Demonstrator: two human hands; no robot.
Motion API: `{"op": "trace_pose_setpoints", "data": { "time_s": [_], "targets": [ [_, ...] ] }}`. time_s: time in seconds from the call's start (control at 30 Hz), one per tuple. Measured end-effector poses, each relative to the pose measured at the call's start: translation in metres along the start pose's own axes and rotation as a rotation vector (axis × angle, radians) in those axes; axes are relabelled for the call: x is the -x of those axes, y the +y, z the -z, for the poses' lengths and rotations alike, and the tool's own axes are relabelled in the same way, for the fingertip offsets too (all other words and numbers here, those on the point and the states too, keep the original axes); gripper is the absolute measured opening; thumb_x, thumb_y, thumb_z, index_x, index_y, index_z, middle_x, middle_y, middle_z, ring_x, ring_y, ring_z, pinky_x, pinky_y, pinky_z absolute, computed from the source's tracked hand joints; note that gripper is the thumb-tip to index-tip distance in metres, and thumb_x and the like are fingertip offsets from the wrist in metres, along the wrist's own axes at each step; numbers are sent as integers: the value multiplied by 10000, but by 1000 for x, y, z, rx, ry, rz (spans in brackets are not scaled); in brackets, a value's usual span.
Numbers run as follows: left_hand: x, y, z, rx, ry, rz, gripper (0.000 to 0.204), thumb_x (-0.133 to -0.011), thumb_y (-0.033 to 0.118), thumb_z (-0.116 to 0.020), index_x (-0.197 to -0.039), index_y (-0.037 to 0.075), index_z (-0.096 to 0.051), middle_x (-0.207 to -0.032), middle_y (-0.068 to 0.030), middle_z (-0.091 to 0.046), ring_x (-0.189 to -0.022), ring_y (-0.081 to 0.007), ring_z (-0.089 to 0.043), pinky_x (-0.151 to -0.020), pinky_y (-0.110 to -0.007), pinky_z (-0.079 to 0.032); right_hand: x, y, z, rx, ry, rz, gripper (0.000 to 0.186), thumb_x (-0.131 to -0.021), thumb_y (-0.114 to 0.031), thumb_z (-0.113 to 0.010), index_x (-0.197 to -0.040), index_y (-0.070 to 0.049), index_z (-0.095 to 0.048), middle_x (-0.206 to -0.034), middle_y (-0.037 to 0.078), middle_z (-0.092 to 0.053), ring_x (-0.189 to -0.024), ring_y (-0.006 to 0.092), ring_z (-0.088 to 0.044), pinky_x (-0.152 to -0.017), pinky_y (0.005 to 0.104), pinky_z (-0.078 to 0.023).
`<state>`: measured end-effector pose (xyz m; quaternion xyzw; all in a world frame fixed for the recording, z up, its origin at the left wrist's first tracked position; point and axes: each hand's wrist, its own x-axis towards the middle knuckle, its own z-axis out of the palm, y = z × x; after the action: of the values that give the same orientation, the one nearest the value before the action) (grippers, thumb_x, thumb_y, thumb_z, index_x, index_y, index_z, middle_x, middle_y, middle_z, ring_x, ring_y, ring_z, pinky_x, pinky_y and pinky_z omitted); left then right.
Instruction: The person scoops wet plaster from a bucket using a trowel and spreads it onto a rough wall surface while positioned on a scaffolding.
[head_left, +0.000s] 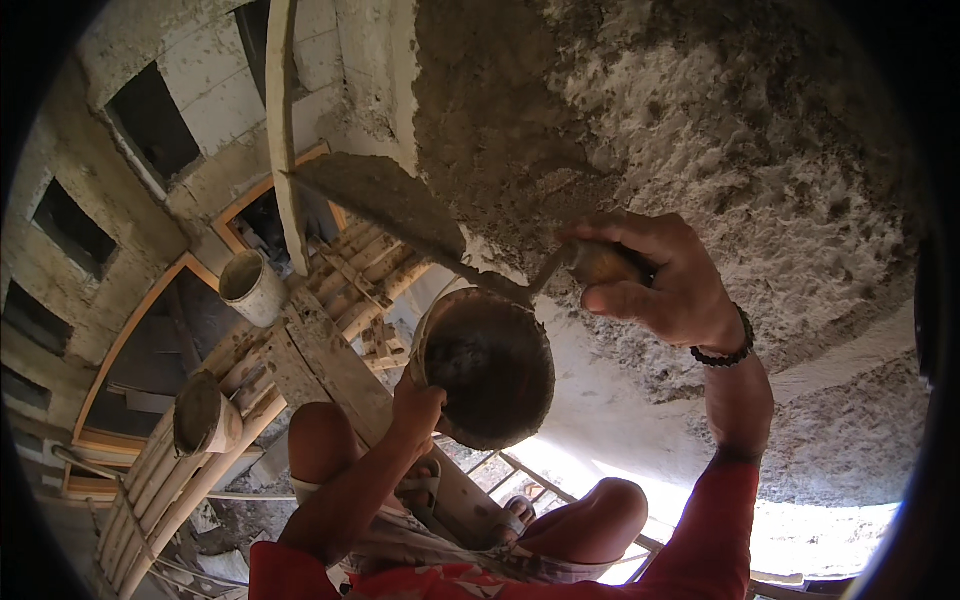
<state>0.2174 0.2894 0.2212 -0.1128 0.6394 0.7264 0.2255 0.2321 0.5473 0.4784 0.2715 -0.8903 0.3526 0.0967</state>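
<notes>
My right hand (660, 290) is closed round the wooden handle (605, 262) of a cement-smeared trowel (375, 200), whose long blade reaches left above a round container (485, 370) and against the wall's edge. My left hand (420, 405) grips that container by its left rim; dark wet mortar shows inside. To the right of the blade, the wall (760, 170) is partly covered with dark fresh plaster (480, 90) and partly rough grey-white.
I sit on wooden planks (330, 370) over lashed poles (180, 510). A pale bucket (250, 290) and a mortar-coated bucket (205, 420) stand at the left. A vertical pale beam (283, 120), orange-edged openings (110, 410) and a ladder-like frame (510, 470) are also in view.
</notes>
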Motion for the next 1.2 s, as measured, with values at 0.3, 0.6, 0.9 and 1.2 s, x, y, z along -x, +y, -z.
{"op": "trace_pose_setpoints", "data": {
  "time_s": [0.3, 0.6, 0.9, 1.2],
  "targets": [
    [1, 0, -2, -65, -39, -67, 528, -747, -55, -535, -1272, 6, -539, -833, -68, -601, -585, -164, -563, -420, -290, -446, 57, 108, 70, 398, 595, -653, 443, -986, -305, -579, -1297, 10, -565, -883, 104, -659, -568, 114, -590, -512, 240, -508],
    [-14, -7, -18, 26, -94, -59, 587, -731, -70, -510, -1314, 1, -514, -902, -48, -607, -681, -125, -543, -577, -258, -437, 131, 71, -53, -627, -108, -1038, 346, -863, -72, -630, -1180, 10, -520, -775, 76, -588, -546, 130, -588, -450, 281, -511],
    [-20, -24, -34, -155, -83, -271, 629, -706, -56, -493, -1334, -8, -502, -888, -35, -582, -680, -108, -522, -579, -253, -425, 144, 123, -163, -5, -216, -870, 299, -912, -178, -585, -1162, -15, -561, -893, 158, -640, -654, 237, -662, -604, 351, -585],
    [-30, -3, -26, -332, -154, -257, 662, -710, 7, -519, -1371, -17, -489, -1145, -213, -647, -1036, -299, -647, -902, -374, -498, 135, 91, -205, 591, -456, -346, 360, -851, -118, -570, -1202, -39, -570, -1022, 179, -581, -767, 323, -675, -589, 435, -582]
  ]
}}
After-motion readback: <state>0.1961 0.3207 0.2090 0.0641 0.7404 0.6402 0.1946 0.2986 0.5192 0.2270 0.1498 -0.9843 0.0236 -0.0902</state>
